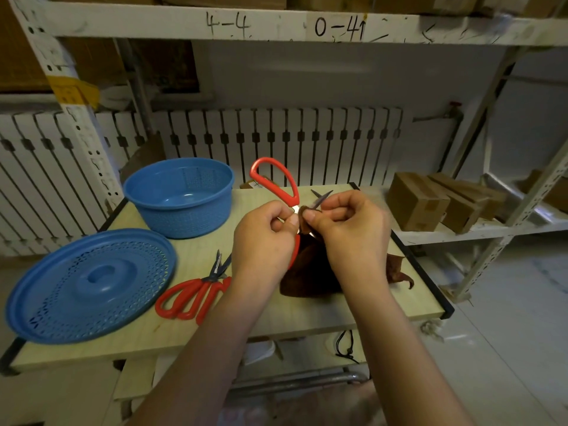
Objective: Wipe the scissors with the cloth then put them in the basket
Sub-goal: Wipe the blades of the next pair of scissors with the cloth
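Right of the blue basket (179,198), the left hand (264,241) grips red scissors (276,182); right hand (347,229) fingers pinch the brown cloth (310,272) around the blades.

basket way: the blue basket (179,198) sits at 10 o'clock with its top wide open; bare surface (246,216) lies between it and the hands.
lid: the blue lid (89,285) lies flat at 8 o'clock, just beside the basket.
spare scissors: a second pair (196,292) lies at 7 o'clock, near the lid.
cloth: the brown cloth (310,275) is heaped at 5 o'clock.
overhead: a shelf beam (276,26) hangs at 12 o'clock.
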### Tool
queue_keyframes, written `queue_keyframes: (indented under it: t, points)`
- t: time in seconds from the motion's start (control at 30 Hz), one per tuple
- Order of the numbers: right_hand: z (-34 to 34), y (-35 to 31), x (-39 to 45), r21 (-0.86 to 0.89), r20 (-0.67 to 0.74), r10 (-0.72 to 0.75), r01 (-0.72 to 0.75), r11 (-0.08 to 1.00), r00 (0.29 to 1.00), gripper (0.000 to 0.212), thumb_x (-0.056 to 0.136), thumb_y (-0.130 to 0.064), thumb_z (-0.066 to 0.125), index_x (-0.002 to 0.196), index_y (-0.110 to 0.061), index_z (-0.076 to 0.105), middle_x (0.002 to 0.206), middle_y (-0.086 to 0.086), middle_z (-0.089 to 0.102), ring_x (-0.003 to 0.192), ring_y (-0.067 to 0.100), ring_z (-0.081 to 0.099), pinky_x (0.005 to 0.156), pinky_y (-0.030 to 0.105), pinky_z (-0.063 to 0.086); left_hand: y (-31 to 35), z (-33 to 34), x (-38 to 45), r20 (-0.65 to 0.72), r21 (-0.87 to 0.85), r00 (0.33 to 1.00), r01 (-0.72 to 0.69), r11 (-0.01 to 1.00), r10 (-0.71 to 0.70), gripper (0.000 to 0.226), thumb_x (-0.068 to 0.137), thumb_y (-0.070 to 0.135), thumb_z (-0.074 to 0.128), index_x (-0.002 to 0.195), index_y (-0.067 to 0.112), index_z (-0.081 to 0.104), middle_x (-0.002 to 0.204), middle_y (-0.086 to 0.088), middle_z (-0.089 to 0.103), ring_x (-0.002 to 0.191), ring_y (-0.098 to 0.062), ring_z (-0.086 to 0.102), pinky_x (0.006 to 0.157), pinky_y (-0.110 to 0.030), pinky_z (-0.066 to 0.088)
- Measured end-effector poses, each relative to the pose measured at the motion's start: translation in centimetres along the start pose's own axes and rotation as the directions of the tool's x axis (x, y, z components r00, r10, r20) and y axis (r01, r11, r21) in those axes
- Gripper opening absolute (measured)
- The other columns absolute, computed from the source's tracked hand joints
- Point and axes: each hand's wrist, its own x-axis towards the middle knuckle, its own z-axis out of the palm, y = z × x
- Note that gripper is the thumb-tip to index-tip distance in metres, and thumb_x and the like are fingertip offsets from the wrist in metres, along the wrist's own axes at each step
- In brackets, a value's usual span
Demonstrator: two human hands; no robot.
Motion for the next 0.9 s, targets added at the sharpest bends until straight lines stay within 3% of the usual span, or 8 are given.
queue_keyframes:
  t: [0.17, 0.27, 0.37, 0.5, 0.6, 0.8, 0.9]
  points:
    - [-1.0, -0.2, 1.1, 0.002, -0.064, -0.013, 0.013, 1.0, 0.998, 0.026, 0.074, -0.016, 0.082, 0.083, -0.023, 0.058, 0.063, -0.007, 0.063, 0.061, -0.005, 0.063, 0.059, 0.007, 0.047, -0.1, -0.1, 0.0, 0.041, -0.068, 0.999, 0.027, 0.997, -0.024, 0.018, 0.092, 0.021, 0.061, 0.074, 0.022, 0.064, 0.051, 0.013, 0.046, 0.057, -0.011, 0.045, 0.058, -0.031, 0.042]
    - [-0.9, -0.3, 0.8, -0.015, -0.026, -0.026, 0.026, 1.0, 0.999, 0.028, 0.075, -0.016, 0.081, 0.081, -0.025, 0.056, 0.063, -0.007, 0.063, 0.06, -0.008, 0.061, 0.056, 0.003, 0.044, 0.0, -0.1, 0.2, 0.041, -0.089, 0.998, 0.057, 0.994, -0.053, 0.019, 0.092, 0.02, 0.061, 0.073, 0.023, 0.063, 0.049, 0.016, 0.047, 0.058, -0.011, 0.045, 0.059, -0.031, 0.041]
    - [-0.7, -0.3, 0.4, -0.034, 0.018, -0.03, 0.031, 0.999, 0.999, 0.029, 0.073, -0.014, 0.081, 0.077, -0.025, 0.055, 0.066, -0.003, 0.065, 0.062, -0.001, 0.064, 0.055, 0.006, 0.047, 0.0, -0.1, 0.0, 0.037, -0.106, 0.998, 0.063, 0.992, -0.059, 0.018, 0.093, 0.019, 0.06, 0.076, 0.021, 0.064, 0.054, 0.011, 0.048, 0.059, -0.012, 0.046, 0.061, -0.032, 0.042]
    - [-1.6, -0.5, 1.5, -0.038, -0.05, -0.024, 0.022, 0.999, 0.998, 0.028, 0.074, -0.017, 0.081, 0.078, -0.025, 0.055, 0.066, -0.004, 0.063, 0.062, 0.003, 0.063, 0.064, 0.014, 0.051, 0.1, -0.2, -0.2, 0.049, -0.111, 0.998, 0.034, 0.993, -0.029, 0.016, 0.093, 0.02, 0.059, 0.078, 0.02, 0.066, 0.061, 0.003, 0.05, 0.061, -0.015, 0.048, 0.061, -0.034, 0.045]
    - [-1.0, -0.5, 0.9, -0.032, 0.007, -0.026, 0.026, 0.999, 1.0, 0.027, 0.073, -0.015, 0.081, 0.078, -0.023, 0.056, 0.067, -0.002, 0.064, 0.06, 0.007, 0.063, 0.056, 0.009, 0.048, 0.2, -0.2, 0.0, 0.008, -0.055, 1.0, -0.007, 0.998, 0.007, 0.018, 0.093, 0.02, 0.06, 0.075, 0.022, 0.063, 0.06, 0.006, 0.048, 0.06, -0.012, 0.047, 0.06, -0.03, 0.043]
    - [-1.4, -0.6, 1.8, -0.025, -0.034, -0.01, 0.009, 1.0, 0.999, 0.027, 0.075, -0.015, 0.081, 0.08, -0.023, 0.055, 0.063, -0.006, 0.06, 0.054, -0.007, 0.058, 0.062, 0.012, 0.049, 0.1, -0.2, 0.0, 0.005, -0.04, 1.0, -0.006, 0.999, 0.007, 0.019, 0.093, 0.021, 0.06, 0.074, 0.022, 0.062, 0.061, 0.004, 0.049, 0.061, -0.015, 0.049, 0.059, -0.034, 0.045]
    - [-0.7, -0.7, 1.1, -0.021, 0.026, -0.016, 0.016, 1.0, 1.0, 0.026, 0.075, -0.013, 0.08, 0.079, -0.022, 0.055, 0.064, -0.003, 0.061, 0.052, -0.005, 0.057, 0.051, 0.006, 0.045, 0.3, -0.3, 0.1, -0.023, -0.004, 1.0, -0.008, 1.0, 0.008, 0.02, 0.093, 0.02, 0.06, 0.073, 0.023, 0.061, 0.061, 0.006, 0.049, 0.063, -0.01, 0.048, 0.062, -0.027, 0.043]
